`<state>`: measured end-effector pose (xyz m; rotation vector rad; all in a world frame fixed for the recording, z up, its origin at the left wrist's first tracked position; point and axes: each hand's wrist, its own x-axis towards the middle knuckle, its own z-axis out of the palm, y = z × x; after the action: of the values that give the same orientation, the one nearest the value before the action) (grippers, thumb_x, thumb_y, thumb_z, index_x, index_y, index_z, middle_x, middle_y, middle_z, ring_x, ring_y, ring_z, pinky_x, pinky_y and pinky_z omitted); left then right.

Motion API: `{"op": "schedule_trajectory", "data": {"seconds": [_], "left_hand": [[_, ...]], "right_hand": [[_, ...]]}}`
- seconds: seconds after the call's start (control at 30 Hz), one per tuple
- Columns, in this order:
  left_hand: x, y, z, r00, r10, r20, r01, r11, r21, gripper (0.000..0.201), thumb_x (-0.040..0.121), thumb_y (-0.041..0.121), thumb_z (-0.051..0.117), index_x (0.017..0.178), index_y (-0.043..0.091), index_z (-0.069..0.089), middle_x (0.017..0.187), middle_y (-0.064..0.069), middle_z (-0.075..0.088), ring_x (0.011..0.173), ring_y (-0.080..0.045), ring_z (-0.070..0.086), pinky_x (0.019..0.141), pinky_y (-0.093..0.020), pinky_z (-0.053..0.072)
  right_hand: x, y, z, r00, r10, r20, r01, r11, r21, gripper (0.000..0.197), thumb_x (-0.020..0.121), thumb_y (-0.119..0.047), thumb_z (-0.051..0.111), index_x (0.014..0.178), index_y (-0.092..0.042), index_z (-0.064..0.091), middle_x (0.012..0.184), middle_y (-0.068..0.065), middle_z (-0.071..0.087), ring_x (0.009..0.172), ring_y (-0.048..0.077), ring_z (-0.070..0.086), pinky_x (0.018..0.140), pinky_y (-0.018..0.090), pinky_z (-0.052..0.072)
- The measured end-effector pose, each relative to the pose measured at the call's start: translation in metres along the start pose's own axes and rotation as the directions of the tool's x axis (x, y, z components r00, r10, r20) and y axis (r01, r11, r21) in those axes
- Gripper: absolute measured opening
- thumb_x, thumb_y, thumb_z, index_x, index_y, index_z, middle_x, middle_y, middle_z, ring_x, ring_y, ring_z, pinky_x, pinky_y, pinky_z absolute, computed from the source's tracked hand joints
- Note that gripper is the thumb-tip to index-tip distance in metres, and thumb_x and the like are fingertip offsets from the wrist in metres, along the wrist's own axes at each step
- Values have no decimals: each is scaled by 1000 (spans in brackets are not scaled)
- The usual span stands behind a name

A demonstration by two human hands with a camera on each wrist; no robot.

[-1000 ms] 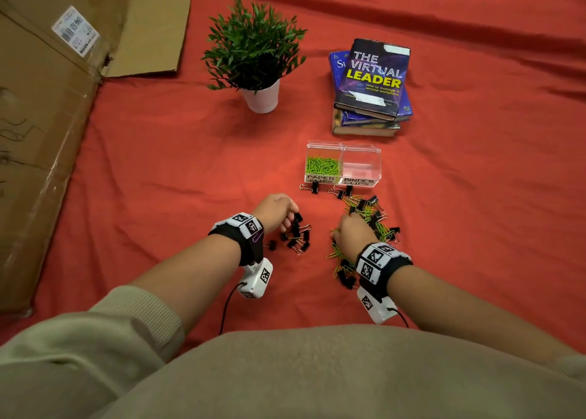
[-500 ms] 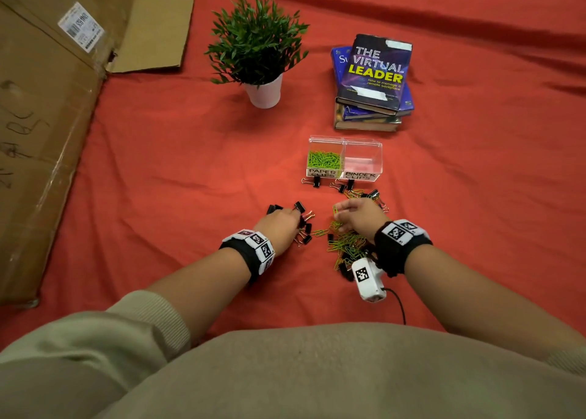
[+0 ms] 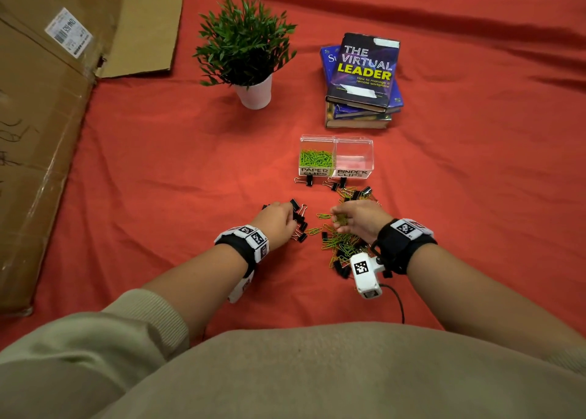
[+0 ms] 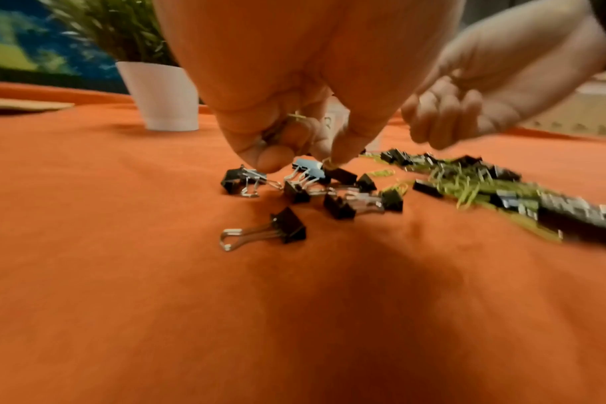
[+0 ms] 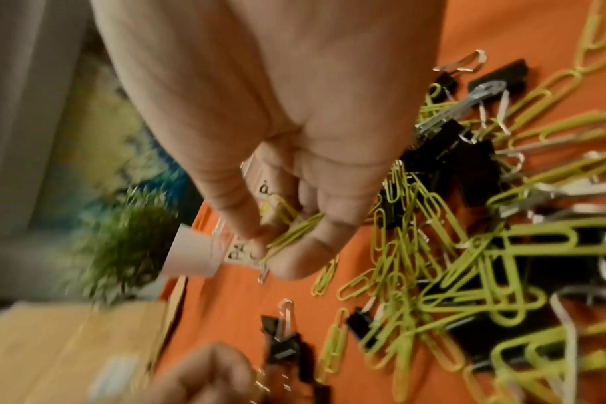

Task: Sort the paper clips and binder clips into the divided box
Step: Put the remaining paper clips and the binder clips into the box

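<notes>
The clear divided box (image 3: 371, 152) stands on the red cloth; its left half, labelled PAPER CLIPS, holds green paper clips (image 3: 315, 158), and I see nothing in the BINDER CLIPS half. My left hand (image 3: 283, 209) hovers over a small group of black binder clips (image 4: 332, 191), fingers curled round metal clip parts (image 4: 265, 138). My right hand (image 3: 337, 220) pinches a few green paper clips (image 5: 294, 232) above the mixed pile (image 3: 342, 247). More clips (image 3: 355, 193) lie between the hands and the box.
A potted plant (image 3: 253, 92) stands far left of the box and a stack of books (image 3: 364, 76) behind it. Flattened cardboard (image 3: 38, 133) covers the left edge. One binder clip (image 4: 287, 227) lies apart, nearer to me.
My right hand has left the right side of the pile and swung left and forward, now holding paper clips. My left hand has shifted slightly forward over the binder clips.
</notes>
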<state>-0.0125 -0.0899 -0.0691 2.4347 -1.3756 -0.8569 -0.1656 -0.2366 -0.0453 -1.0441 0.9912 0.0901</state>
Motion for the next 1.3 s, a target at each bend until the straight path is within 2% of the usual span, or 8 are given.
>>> {"op": "schedule_trajectory", "data": {"seconds": [0.17,0.4,0.53,0.67,0.87,1.0,1.1,1.3], "left_hand": [[4,10,-9,983,-183,-13,167,919,-356,11,89,15,50,78,16,50,74,-4,56,68,-22,50,54,-28,36],[10,20,-8,971,-211,107,231,748,-622,28,90,5,40,85,25,59,63,4,52,48,-12,40,48,-24,32],[9,32,-4,963,-198,183,269,747,-608,32,93,10,36,71,22,57,62,2,49,51,-15,42,48,-24,34],[11,42,7,975,-200,92,220,909,-353,25,89,24,48,65,21,47,67,1,53,70,-23,52,65,-29,38],[10,43,21,996,1,84,-12,991,136,23,90,24,55,106,7,54,114,-13,60,106,-33,57,85,-39,46],[9,38,24,994,19,109,-45,970,239,32,91,27,57,113,4,51,122,-16,55,115,-36,54,92,-44,45],[9,37,23,991,-5,134,-30,965,260,30,93,23,55,115,3,51,123,-16,55,114,-36,55,92,-45,46],[8,40,26,990,12,138,-64,921,385,28,95,14,43,119,0,48,121,-19,56,112,-36,56,87,-43,47]], "right_hand": [[15,11,7,963,-234,-131,65,677,-733,14,87,-10,56,86,-1,66,84,11,68,67,15,59,58,25,51],[22,21,26,977,-212,-40,19,267,-963,19,87,-17,56,85,1,62,95,17,66,88,32,64,72,33,51],[22,25,28,976,-213,-47,17,289,-957,15,88,-11,49,78,-3,57,81,15,58,80,31,60,65,31,45],[19,26,24,975,-217,-41,29,309,-951,17,83,-8,51,72,2,58,71,14,55,74,32,59,62,31,43],[14,29,22,964,-263,43,94,185,-978,26,85,-12,56,106,3,55,114,20,56,108,33,54,89,36,44],[11,26,27,972,-231,50,91,171,-981,17,85,-12,55,93,3,58,103,21,58,99,35,56,82,36,44],[10,25,28,984,-172,41,81,228,-970,30,82,-12,56,56,-7,44,66,13,47,74,30,51,65,31,39],[12,12,10,964,-257,-68,119,648,-752,2,83,-11,62,85,-11,63,74,4,63,58,12,53,53,22,43]]}}
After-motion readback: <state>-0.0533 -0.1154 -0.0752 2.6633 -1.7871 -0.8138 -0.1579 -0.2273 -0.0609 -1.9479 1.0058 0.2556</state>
